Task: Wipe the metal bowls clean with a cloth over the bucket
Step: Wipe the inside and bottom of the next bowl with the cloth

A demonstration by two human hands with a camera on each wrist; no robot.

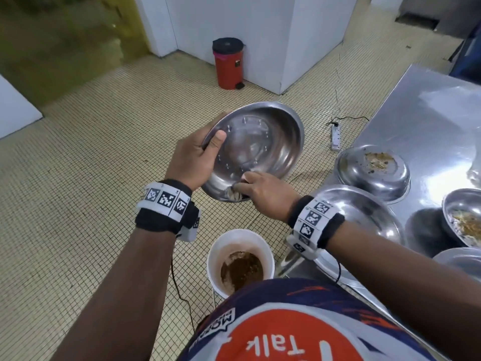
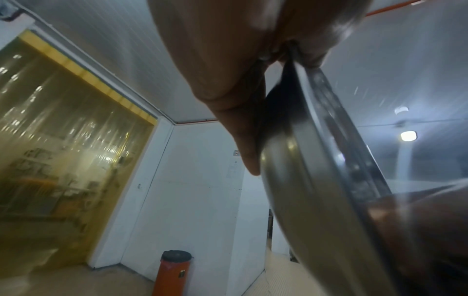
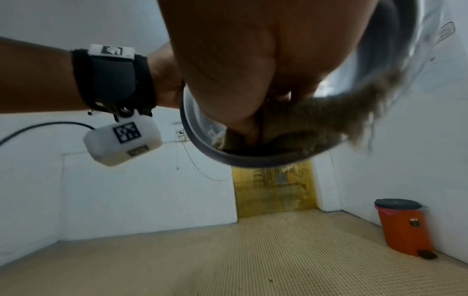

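My left hand [image 1: 197, 155] grips the rim of a shiny metal bowl [image 1: 263, 142], thumb inside, and holds it tilted toward me above the floor. In the left wrist view the bowl [image 2: 311, 180] is edge-on with my left hand [image 2: 253, 100] flat against its back. My right hand [image 1: 260, 194] holds a frayed grey cloth [image 1: 235, 196] and presses it against the bowl's lower inside edge. The right wrist view shows the cloth [image 3: 329, 120] bunched under my fingers at the bowl's rim [image 3: 253, 159]. A white bucket [image 1: 216, 254] holding brown waste stands on the floor below.
A steel table [image 1: 429, 113] on the right carries several more metal bowls, two with food scraps [image 1: 377, 160] [image 1: 466, 222] and one clean-looking [image 1: 364, 209]. A red pedal bin [image 1: 228, 63] stands by the white wall. A power strip [image 1: 335, 136] and cable lie on the tiled floor.
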